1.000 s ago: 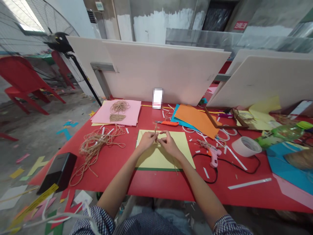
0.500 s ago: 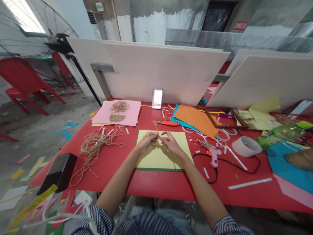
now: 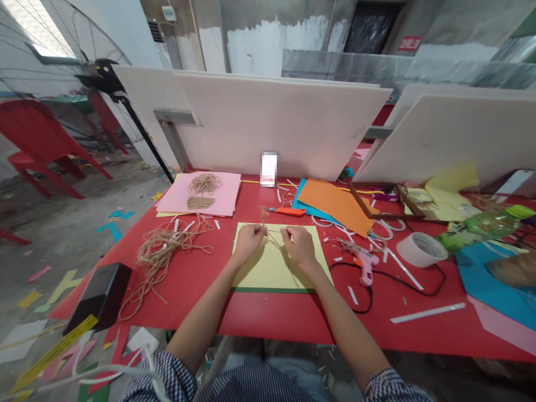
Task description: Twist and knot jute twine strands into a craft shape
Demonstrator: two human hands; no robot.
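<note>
The left hand [image 3: 249, 241] and the right hand [image 3: 298, 245] are both closed in small pinches on one jute twine strand [image 3: 273, 235], holding it stretched between them just above a yellow card [image 3: 272, 271]. The card lies flat on the red surface [image 3: 268, 318], a plain backing under the work. To the right sits one pink hot glue gun [image 3: 366, 273], its black cord [image 3: 402, 277] looping along the surface; to the left lies one loose twine heap [image 3: 161, 251]. Farther off are one orange utility knife [image 3: 288, 211] and one pink sheet [image 3: 221, 195], which carries two pieces: a twine coil [image 3: 204, 183] and a flattened twine shape [image 3: 200, 202].
</note>
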